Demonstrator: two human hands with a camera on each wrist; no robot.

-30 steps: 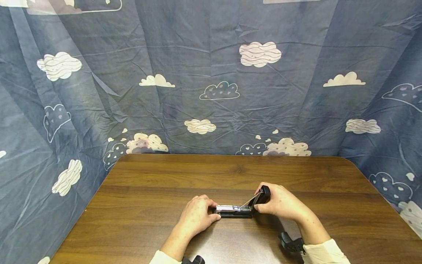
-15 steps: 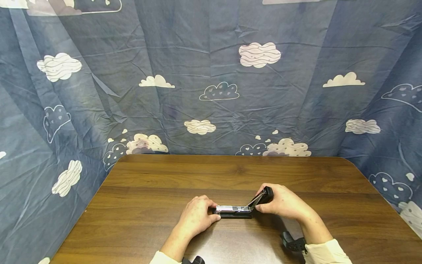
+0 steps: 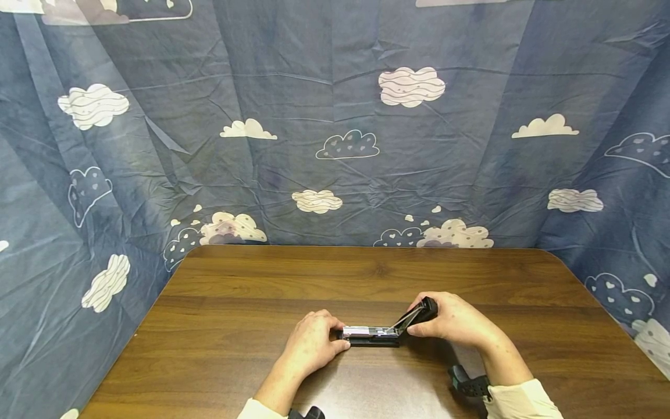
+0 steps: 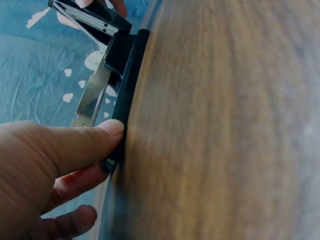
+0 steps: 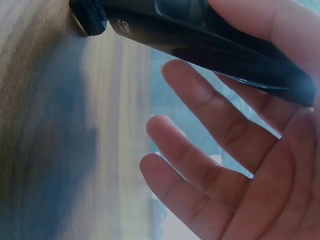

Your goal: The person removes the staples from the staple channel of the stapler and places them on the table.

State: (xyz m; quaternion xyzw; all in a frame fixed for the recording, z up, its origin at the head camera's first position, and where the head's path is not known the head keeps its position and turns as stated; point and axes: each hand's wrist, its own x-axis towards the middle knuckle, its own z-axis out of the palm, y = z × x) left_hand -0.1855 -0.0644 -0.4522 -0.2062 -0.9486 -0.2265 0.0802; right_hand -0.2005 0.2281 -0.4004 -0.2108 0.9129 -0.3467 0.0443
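Note:
A black stapler (image 3: 373, 342) lies on the wooden table with its top arm swung up and back to the right. Its metal staple channel (image 4: 94, 95) is exposed, and a thin rod runs from it up to the raised arm. My left hand (image 3: 313, 340) pinches the front end of the base between thumb and fingers. The raised black top arm (image 5: 200, 42), with pale lettering on its side, is held by my right hand (image 3: 451, 319) between thumb and index finger. In the right wrist view the other fingers are spread away from it.
The brown wooden table (image 3: 262, 273) extends around the stapler to a rounded far edge. A blue curtain (image 3: 293, 87) with cloud prints hangs behind it and along both sides. Black wrist straps (image 3: 469, 385) sit by cream sleeves (image 3: 523, 400).
My right hand has tilted the stapler's top arm farther back and slightly to the right. The rod now lies lower and closer along the arm. My left hand has stayed in place.

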